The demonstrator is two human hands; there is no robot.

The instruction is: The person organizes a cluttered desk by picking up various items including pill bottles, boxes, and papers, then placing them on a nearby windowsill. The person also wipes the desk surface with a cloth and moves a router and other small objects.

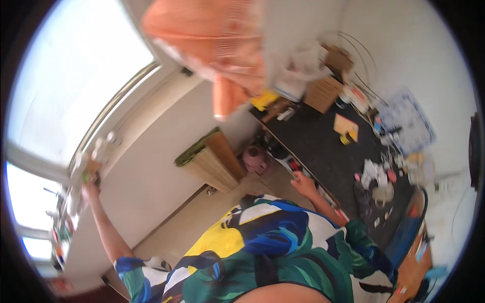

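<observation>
At the windowsill (137, 96) on the left, my left hand (90, 190) reaches out with its fingers closed around a small thing with green and dark patches (93, 177). Blur hides what kind of thing it is. White rounded objects (102, 146) stand on the sill just beyond that hand. My right hand (304, 185) is held out beside the near edge of the black-topped table (323, 134). Its fingers are loosely bent and somewhat apart, and nothing shows in them.
An orange cloth (212, 40) hangs overhead. Folded mats (209, 164) lean by the wall, with a pinkish pot-like vessel (255, 158) beside them. Cardboard (323, 94), a yellow roll (345, 139) and crumpled white paper (374, 172) lie on the table. A blue-backed chair (408, 235) stands at right.
</observation>
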